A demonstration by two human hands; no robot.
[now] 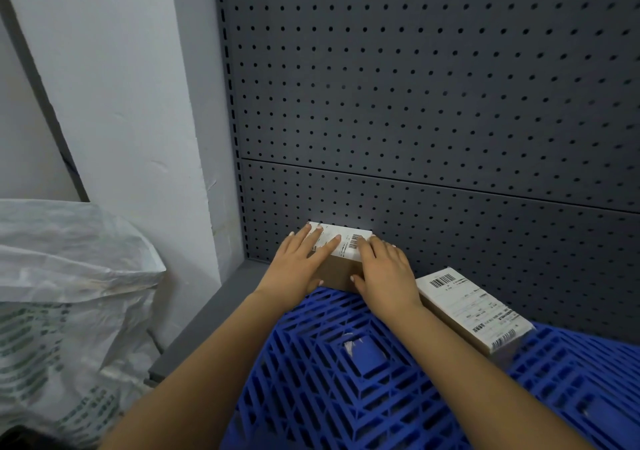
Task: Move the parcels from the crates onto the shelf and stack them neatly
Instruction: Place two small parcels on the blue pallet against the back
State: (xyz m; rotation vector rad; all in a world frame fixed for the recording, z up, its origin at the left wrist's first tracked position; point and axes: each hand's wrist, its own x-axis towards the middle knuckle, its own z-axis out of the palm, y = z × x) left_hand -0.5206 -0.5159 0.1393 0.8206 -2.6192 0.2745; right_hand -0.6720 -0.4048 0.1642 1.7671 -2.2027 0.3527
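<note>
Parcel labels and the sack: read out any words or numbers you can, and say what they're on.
No text reads clearly.
Left parcel, label: barcode, print too small to read.
Right parcel, label: barcodes, print blurred.
White sack: green print, blurred.

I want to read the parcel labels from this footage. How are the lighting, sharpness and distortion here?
Head view: wide-angle distortion slants the pegboard's upright edge and seam. Head view: a pale glow lights the board behind the left parcel, whose label looks washed out. Head view: the right parcel's barcode is sharp, its small print too fine to read.
</note>
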